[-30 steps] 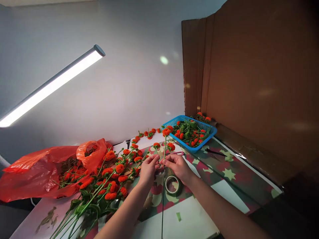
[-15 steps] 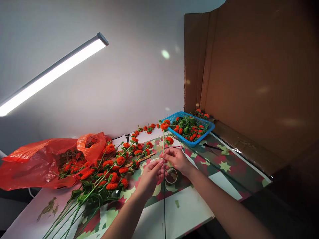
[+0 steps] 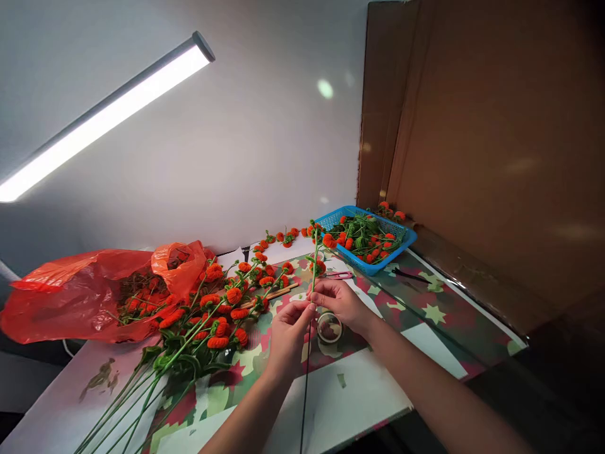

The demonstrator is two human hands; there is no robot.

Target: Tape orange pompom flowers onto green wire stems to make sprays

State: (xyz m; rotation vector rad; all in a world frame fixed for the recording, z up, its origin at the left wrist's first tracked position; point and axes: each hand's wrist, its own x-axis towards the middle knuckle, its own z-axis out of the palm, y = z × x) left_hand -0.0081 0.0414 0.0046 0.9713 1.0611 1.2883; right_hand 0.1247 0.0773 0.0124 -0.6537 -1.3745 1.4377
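My left hand [image 3: 289, 325] and my right hand [image 3: 341, 304] meet at mid-stem on an artificial flower stem [image 3: 316, 252] with fuzzy orange heads [image 3: 329, 240]. Both hands pinch it between thumb and fingertips, the right just above the left. The upper stem is green and upright; below my fingers a thin dark wire [image 3: 306, 384] runs down, leaning slightly left. Whether a strip of tape sits between my fingertips is too small to tell. Right behind my hands lies a ring-shaped roll of tape [image 3: 319, 330].
Many finished-looking orange flower stems [image 3: 218, 342] lie at left beside a red plastic bag [image 3: 85, 271] with more inside. A blue basket [image 3: 373, 270] of flowers stands at the back. Wooden sticks [image 3: 283, 291], pink-handled scissors [image 3: 341, 275] and white boards [image 3: 350, 394] are around. Cardboard [image 3: 472, 157] walls the right.
The flower stem has turned, so its orange heads face differently, and its lower wire has swung left. My hands still pinch it. The whole view has shifted slightly.
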